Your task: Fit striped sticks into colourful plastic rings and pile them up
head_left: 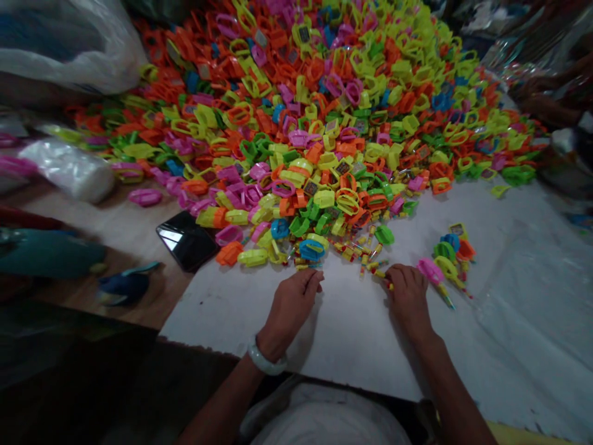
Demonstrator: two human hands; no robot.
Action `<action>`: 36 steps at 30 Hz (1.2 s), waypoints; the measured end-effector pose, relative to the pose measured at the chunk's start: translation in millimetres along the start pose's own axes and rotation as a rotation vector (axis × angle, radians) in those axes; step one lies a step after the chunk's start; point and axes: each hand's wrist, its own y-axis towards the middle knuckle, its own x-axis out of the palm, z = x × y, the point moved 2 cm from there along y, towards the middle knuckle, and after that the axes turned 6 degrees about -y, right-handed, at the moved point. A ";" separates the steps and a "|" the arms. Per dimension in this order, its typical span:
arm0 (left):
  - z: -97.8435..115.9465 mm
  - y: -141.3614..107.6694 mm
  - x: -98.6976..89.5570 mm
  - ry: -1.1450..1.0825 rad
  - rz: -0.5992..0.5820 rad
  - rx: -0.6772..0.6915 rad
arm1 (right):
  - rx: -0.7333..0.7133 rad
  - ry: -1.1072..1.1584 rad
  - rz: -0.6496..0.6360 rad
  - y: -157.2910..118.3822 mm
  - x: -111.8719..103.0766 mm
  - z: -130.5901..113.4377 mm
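Note:
My left hand (pixel 293 304), with a pale bangle (pixel 266 358) on its wrist, is above the white board, thumb and fingers pinched together. Whatever it may hold is hidden. It is just in front of a blue plastic ring-shaped piece (pixel 312 249). My right hand (pixel 410 298) has its fingers curled down onto a small yellow stick with a red end (pixel 389 285), at the edge of a scatter of similar sticks (pixel 364 250). Right of that hand lies a small group of coloured pieces, including a pink one (pixel 430 271) with a yellow stick at its end.
A large heap of orange, yellow, green and pink plastic pieces (pixel 324 130) covers the back. Left are a black phone (pixel 188 240), a clear plastic roll (pixel 69 168) and a teal object (pixel 50 253). Clear plastic sheeting (pixel 537 303) lies right. Another person's hand (pixel 546 102) shows at far right.

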 end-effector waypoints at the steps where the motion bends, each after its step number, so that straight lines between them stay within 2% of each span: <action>1: -2.3 -0.2 -1.6 -0.017 0.028 -0.011 | -0.008 0.087 0.012 4.7 3.3 -9.4; 4: -8.7 -0.4 -6.6 -0.076 0.137 -0.046 | -0.092 0.228 -0.007 27.4 10.5 -47.9; 8: -10.9 0.6 -11.9 -0.099 0.203 -0.082 | -0.178 0.214 -0.061 71.3 18.5 -100.8; 11: -11.4 2.1 -14.9 -0.089 0.198 -0.113 | -0.189 0.178 -0.104 89.4 21.3 -117.0; 13: -12.1 3.2 -17.0 -0.073 0.211 -0.114 | -0.185 0.163 -0.126 85.6 21.0 -114.6; 19: -6.8 10.5 -13.7 0.106 0.269 -0.020 | -0.124 0.094 -0.187 45.5 22.3 -86.9; 25: 9.1 21.7 2.1 0.323 0.278 0.102 | -0.103 0.098 -0.221 41.7 27.2 -80.0; 29: 14.0 17.8 11.7 0.167 0.172 0.276 | -0.119 0.209 -0.226 36.6 23.9 -79.1; 32: 11.5 9.9 21.2 -0.022 0.083 0.390 | -0.029 0.445 -0.245 31.0 18.5 -81.7; 34: 5.8 6.6 24.4 -0.160 0.079 0.350 | 0.077 0.647 -0.295 28.6 13.4 -83.9; 36: -1.4 6.0 23.8 -0.297 0.077 0.245 | 0.134 0.769 -0.386 26.3 6.8 -85.5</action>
